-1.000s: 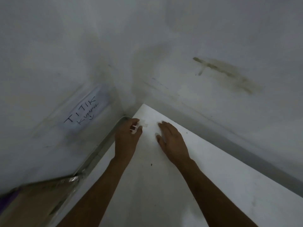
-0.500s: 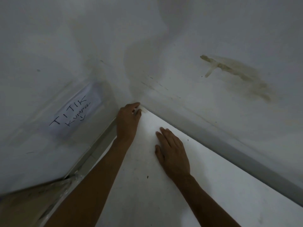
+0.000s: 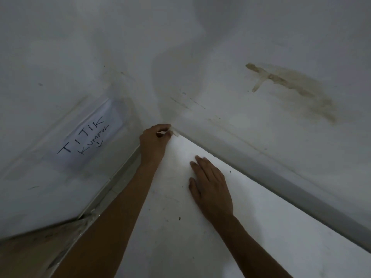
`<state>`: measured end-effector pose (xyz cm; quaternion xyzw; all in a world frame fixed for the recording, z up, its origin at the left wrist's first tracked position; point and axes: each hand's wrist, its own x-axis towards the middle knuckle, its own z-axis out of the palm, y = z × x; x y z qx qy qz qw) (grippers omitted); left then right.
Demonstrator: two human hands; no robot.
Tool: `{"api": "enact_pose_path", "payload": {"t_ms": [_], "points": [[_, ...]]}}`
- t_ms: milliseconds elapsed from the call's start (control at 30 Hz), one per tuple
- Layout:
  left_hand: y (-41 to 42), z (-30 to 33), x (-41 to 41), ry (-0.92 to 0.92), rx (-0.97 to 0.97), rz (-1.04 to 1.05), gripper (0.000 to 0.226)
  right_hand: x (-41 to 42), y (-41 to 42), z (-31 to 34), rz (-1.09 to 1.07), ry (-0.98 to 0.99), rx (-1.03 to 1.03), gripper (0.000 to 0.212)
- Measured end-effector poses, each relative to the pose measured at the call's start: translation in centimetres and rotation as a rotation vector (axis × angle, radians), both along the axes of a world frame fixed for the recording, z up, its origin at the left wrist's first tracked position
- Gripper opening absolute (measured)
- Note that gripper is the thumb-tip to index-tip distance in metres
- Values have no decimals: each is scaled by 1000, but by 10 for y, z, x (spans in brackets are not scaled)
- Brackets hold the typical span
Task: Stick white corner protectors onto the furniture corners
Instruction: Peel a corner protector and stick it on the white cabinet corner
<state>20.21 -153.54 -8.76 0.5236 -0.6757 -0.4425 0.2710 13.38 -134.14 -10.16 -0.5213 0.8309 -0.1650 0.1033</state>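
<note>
1. Left hand reaches far forward on a straight bare forearm; fingers curled, thumb and fingertips pinched together.
2. Right hand lies flat, palm down; fingers straight, close together; forearm angled in from lower right.

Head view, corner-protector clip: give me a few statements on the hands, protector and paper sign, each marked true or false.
1. The left hand holds the white corner protector at the far corner of the white tabletop. True.
2. The right hand is lifted clear of the tabletop. False: it lies flat on it, fingers straight.
3. A paper sign with handwriting is on the left wall. True.
4. The right hand grips a second protector. False: it holds nothing.
</note>
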Motion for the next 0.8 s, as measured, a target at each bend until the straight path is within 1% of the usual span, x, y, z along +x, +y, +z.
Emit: {"api": "enact_pose_path", "payload": {"t_ms": [200, 333, 500, 667, 800], "points": [[1, 2, -4, 27, 35, 51, 18, -1, -1, 0, -1, 1, 10, 46], [1, 3, -4, 18, 42, 37, 18, -1, -1, 0, -9, 3, 7, 46], [2, 0, -2, -55, -32, -18, 19, 0, 0, 1, -13, 18, -4, 45], [7, -2, 4, -48, -146, -86, 23, 1, -1, 0, -17, 26, -6, 46], [0, -2, 3, -79, -133, -89, 22, 0, -1, 0, -16, 0, -2, 46]]}}
